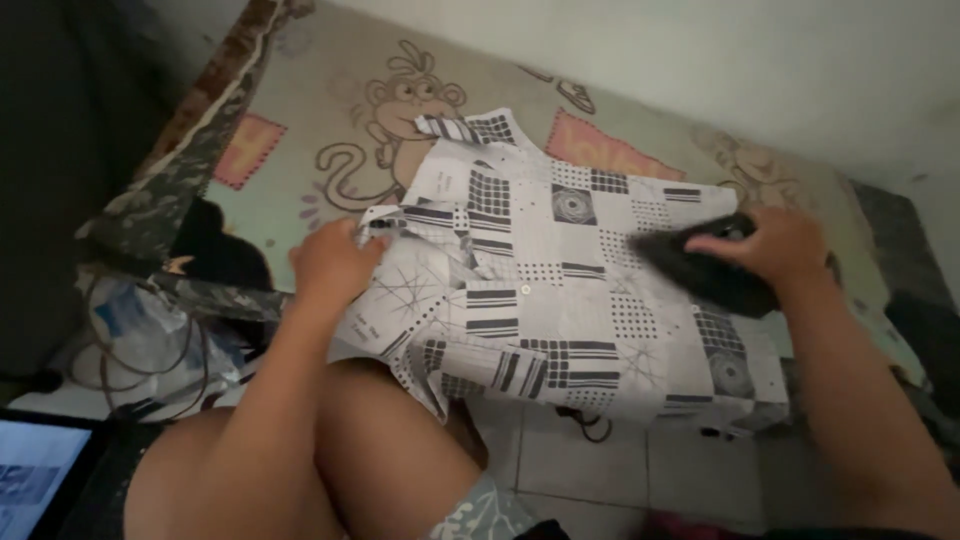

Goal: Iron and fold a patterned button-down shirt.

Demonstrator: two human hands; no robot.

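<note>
Dim and close, the room shows a pale wall behind a low mattress covered by a beige cartoon-monkey printed sheet [330,110], with a tiled floor [600,470] in front of it.

From the head view, a white short-sleeved shirt with black and grey geometric patches [560,290] lies spread over the sheet, its collar toward the wall and its lower edge hanging over the mattress edge toward the person's bare knee. The left hand [335,265] rests on the shirt's left sleeve, fingers curled down and pinning the cloth flat (whether it pinches a fold I cannot tell). The right hand [775,245] is closed around the handle of a dark, blurred iron-shaped tool [705,265], which sits on the shirt's right side, touching the fabric.

As a judgement: the shirt's middle looks fairly flat, while the left sleeve and the lower hem show folds and creases, so the pressing seems partway through, with the left portion and hem left to do.

At the left, clear plastic bags and loose cords [150,340] lie beside the mattress, and a lit laptop screen [35,480] glows in the lower corner.
</note>
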